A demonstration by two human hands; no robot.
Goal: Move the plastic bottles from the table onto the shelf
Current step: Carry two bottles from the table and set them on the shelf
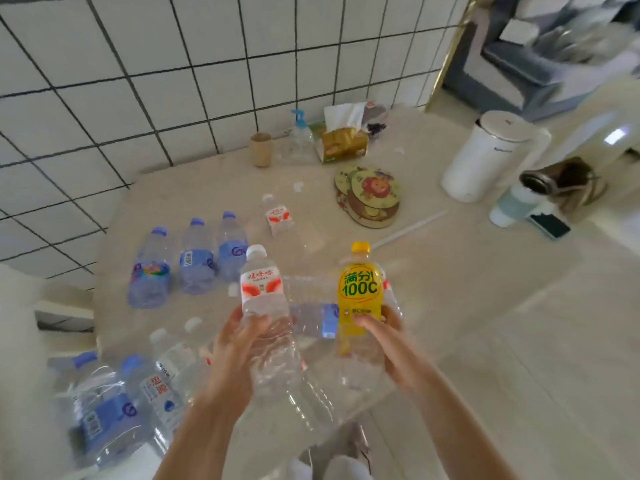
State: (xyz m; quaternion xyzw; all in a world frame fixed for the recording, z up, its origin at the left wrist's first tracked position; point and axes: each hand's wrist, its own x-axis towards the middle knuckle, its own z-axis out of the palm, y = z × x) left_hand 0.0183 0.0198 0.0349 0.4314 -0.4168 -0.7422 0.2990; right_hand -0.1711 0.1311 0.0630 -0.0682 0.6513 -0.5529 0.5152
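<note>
My left hand grips a clear bottle with a white cap and red-white label, held upright above the table. My right hand grips a yellow-labelled bottle with a yellow cap, also upright. Three blue-capped bottles stand in a row on the beige table to the left. A small red-white labelled bottle stands farther back. Several more bottles crowd the near left corner. A clear bottle with a blue label lies between my hands. No shelf is in view.
At the table's back stand a wooden cup, a pump bottle and a tissue pack. Round coasters lie mid-table. A white kettle, a flask and a phone sit right. A tiled wall runs behind.
</note>
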